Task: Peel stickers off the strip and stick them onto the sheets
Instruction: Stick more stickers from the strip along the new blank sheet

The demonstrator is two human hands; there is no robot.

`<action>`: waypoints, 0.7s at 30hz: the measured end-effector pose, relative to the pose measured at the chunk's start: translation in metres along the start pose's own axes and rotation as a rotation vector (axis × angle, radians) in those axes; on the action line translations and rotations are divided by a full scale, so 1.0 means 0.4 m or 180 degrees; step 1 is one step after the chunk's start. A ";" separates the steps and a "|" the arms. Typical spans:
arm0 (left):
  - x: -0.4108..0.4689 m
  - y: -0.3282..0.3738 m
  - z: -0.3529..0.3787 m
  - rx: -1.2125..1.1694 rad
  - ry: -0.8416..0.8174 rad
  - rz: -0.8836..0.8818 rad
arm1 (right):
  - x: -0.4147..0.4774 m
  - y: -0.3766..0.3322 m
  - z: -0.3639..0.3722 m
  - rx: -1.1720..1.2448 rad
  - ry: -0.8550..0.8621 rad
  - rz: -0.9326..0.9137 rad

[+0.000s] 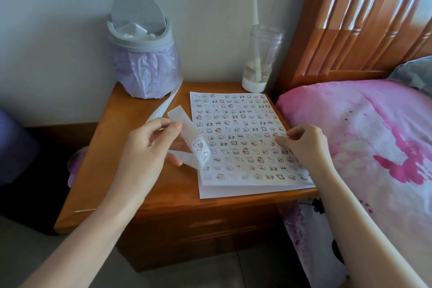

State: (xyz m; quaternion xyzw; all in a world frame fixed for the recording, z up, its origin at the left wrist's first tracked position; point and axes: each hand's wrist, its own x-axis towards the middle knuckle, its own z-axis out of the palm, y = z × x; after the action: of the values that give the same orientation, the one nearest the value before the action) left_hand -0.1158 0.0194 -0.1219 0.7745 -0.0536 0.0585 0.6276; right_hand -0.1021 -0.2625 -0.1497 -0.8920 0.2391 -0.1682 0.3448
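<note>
**Sticker strip in the left hand, right hand at the sheet's edge**

In the head view, the left hand (149,145) pinched a pale, translucent strip (187,127) between thumb and curled fingers, holding it just above the table (149,184). The strip ran at a slant from upper left to lower right. Two cartoon stickers (199,147) showed on its lower part, close to the left edge of the top sheet (240,124). Below them the strip folded back toward the palm.

The top sheet lay flat on the right half of the table, covered in close rows of small cartoon stickers. A second sheet (233,192) lay beneath it, its bare white margin showing along the near edge.

The right hand (304,145) rested over the right side of the top sheet. Its fingers were curled, and its thumb and forefinger were drawn together at the paper. Whether they gripped a sticker there could not be told.

A long white ribbon of backing paper (164,104) trailed across the table toward a grey bin (140,37) with a purple liner at the far left corner. A clear jar (261,58) with a white base stood at the far right corner. A bed with a pink cover (362,135) and a wooden headboard (350,18) stood just beside the table on the right.
</note>
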 end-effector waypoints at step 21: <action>0.041 -0.010 -0.051 -0.0004 0.0301 -0.0258 | 0.012 -0.008 -0.003 -0.0075 -0.0329 0.0386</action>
State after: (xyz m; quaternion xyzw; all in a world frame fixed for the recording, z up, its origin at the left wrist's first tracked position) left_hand -0.0994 0.0402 -0.1190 0.7720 0.0075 0.0696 0.6318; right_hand -0.0977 -0.2637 -0.1460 -0.8873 0.2765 -0.0980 0.3558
